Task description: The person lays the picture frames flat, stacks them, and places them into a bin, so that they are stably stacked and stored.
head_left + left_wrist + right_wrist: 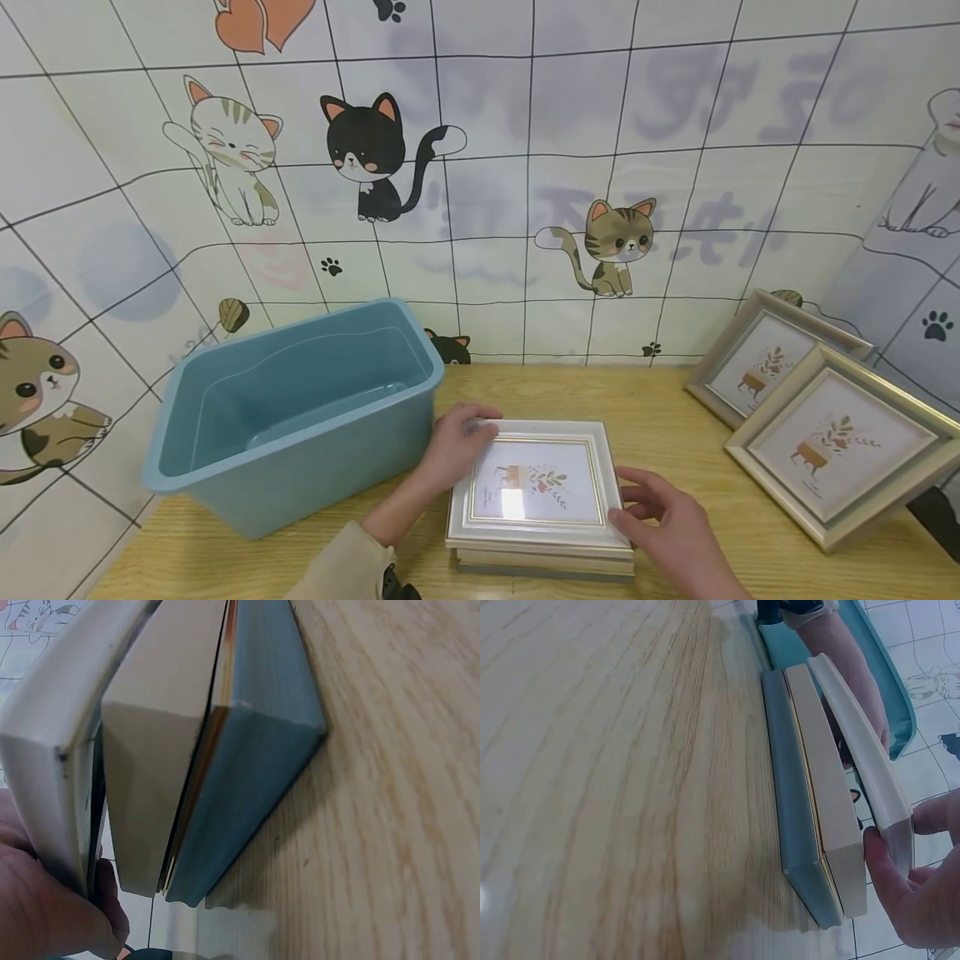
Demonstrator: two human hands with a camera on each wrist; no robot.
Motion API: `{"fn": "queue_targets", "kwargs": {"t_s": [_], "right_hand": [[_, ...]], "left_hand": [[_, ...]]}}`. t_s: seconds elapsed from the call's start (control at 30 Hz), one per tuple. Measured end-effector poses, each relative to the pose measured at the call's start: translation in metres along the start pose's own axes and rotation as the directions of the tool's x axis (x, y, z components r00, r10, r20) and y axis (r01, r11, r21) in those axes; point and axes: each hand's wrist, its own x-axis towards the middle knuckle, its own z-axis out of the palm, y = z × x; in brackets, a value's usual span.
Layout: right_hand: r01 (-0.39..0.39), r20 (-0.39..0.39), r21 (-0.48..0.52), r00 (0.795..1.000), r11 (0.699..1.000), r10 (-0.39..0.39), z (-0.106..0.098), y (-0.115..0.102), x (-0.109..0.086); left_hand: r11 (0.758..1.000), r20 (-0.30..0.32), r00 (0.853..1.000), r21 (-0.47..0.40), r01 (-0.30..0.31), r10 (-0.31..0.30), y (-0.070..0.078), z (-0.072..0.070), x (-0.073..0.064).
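Observation:
A white picture frame point(536, 533) with a plant print lies uppermost on a small stack in the head view. My left hand point(459, 450) grips its left edge, and my right hand point(663, 521) pinches its right edge between thumb and fingers. Both wrist views reveal a gap under the white frame, which is tilted up off the stack. Below it come a cream frame point(157, 735) and, at the bottom on the wooden table, a blue-grey frame point(791, 795). The prints of these two lower frames are hidden.
A blue plastic bin point(315, 467) stands left of the stack, close to my left hand. Two more frames lean at the right: a champagne-coloured frame point(795, 521) in front of a greyish one point(708, 383). A cat-patterned wall covering point(495, 192) rises behind the table point(570, 387).

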Motion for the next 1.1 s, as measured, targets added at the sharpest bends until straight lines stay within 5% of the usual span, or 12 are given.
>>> {"fn": "queue_targets", "kwargs": {"t_s": [0.4, 1.1], "right_hand": [[0.022, 0.003, -0.069, 1.0, 0.997, -0.022, -0.005, 0.001, 0.0], [-0.073, 0.009, 0.076, 0.997, 0.994, 0.073, 0.003, 0.014, -0.002]], "left_hand": [[1.0, 0.041, 0.999, 0.028, -0.005, 0.004, -0.003, 0.004, 0.004], [1.0, 0.037, 0.999, 0.014, 0.001, -0.002, -0.012, 0.009, 0.004]]}}
